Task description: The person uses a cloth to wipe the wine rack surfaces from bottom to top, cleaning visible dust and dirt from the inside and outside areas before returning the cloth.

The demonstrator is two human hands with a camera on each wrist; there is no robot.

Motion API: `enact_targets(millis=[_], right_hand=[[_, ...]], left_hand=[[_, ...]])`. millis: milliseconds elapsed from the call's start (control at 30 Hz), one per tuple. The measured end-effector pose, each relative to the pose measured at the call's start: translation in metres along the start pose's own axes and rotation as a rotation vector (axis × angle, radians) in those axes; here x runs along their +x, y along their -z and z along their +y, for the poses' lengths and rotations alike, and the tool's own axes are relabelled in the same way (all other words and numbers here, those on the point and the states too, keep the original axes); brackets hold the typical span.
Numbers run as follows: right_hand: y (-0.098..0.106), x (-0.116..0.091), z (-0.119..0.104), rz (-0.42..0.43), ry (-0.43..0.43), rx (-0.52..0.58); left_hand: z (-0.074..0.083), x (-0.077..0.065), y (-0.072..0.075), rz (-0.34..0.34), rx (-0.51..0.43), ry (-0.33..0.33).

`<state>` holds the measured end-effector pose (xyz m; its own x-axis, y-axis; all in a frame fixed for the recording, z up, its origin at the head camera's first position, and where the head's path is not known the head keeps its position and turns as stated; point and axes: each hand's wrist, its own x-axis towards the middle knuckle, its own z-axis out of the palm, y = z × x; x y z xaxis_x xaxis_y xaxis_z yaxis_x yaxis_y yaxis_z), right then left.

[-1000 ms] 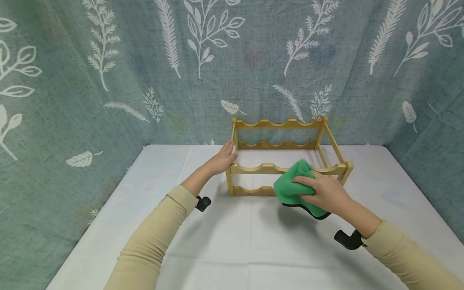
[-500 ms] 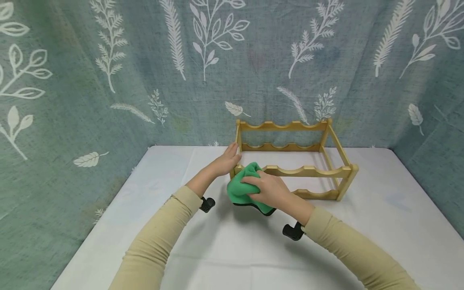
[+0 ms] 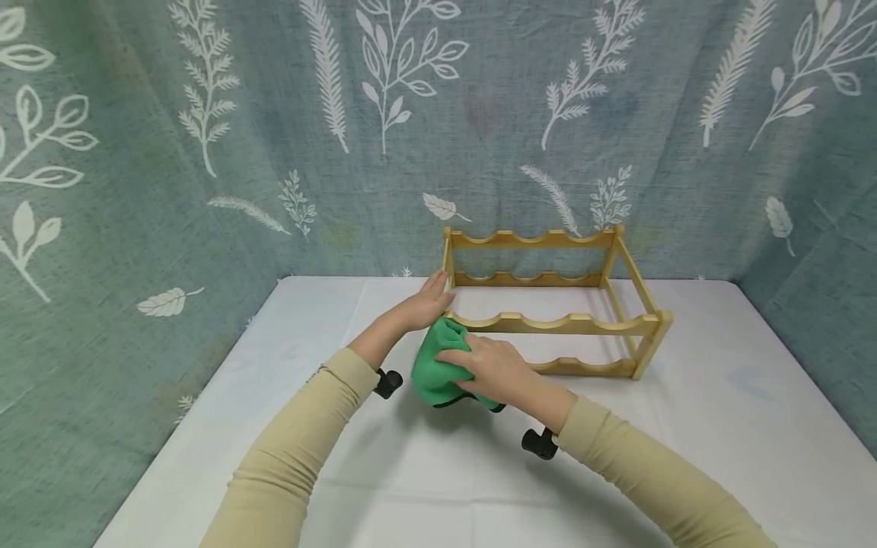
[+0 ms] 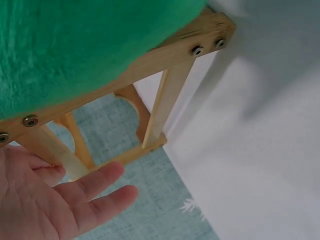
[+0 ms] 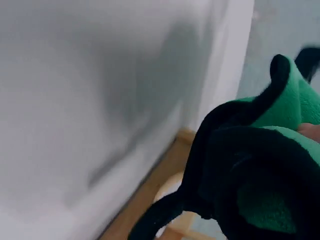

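Note:
A light wooden rack (image 3: 582,326) with scalloped rails stands towards the back of the table. My left hand (image 3: 419,306) rests against its left side at the upper bar. In the left wrist view two fingers of the left hand (image 4: 75,205) stretch out beside the wooden bars. My right hand (image 3: 496,371) grips a bunched green cloth (image 3: 435,369) with black edging, at the rack's front left corner. The cloth (image 4: 90,45) overlaps the front of the rack in the left wrist view. In the right wrist view the black-edged cloth (image 5: 295,102) hides most of the right hand.
White cloth covers the table (image 3: 411,487). Behind the rack hangs a blue-green curtain (image 3: 479,175) with white leaf patterns, and it also lines both sides. A small black device (image 3: 540,443) sits at the right wrist, another black device (image 3: 389,383) at the left.
My right hand has moved left with the green cloth along the rack's front, from its right part to the left corner, then slightly lower. The left hand has stayed at the rack's left side.

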<state>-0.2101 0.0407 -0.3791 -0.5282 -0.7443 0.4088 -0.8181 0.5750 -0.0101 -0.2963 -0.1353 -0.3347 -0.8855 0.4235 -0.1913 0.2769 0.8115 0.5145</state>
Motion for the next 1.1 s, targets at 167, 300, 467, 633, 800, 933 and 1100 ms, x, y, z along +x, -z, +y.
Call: enact_targets(millis=[167, 300, 467, 633, 800, 933, 1100], right_hand=[[0.004, -0.006, 0.006, -0.041, -0.193, 0.037], [0.014, -0.024, 0.013, -0.082, -0.319, 0.064], [0.032, -0.058, 0.032, -0.083, -0.431, 0.067], [0.051, -0.097, 0.053, -0.048, -0.483, 0.040], [0.073, -0.133, 0.069, -0.057, -0.579, 0.031], [0.086, -0.160, 0.082, -0.036, -0.626, 0.039], [0.101, -0.186, 0.096, -0.067, -0.677, 0.032]], left_hand=[[0.001, -0.003, 0.000, -0.013, -0.027, -0.007], [0.002, -0.005, 0.000, -0.011, -0.029, -0.014], [0.003, -0.005, 0.001, -0.013, -0.029, -0.007], [0.001, -0.003, 0.002, -0.030, -0.036, 0.006], [0.000, -0.003, 0.002, -0.036, -0.046, 0.012], [-0.001, -0.003, 0.003, -0.034, -0.042, 0.004], [0.000, -0.002, 0.002, -0.038, -0.044, -0.004]])
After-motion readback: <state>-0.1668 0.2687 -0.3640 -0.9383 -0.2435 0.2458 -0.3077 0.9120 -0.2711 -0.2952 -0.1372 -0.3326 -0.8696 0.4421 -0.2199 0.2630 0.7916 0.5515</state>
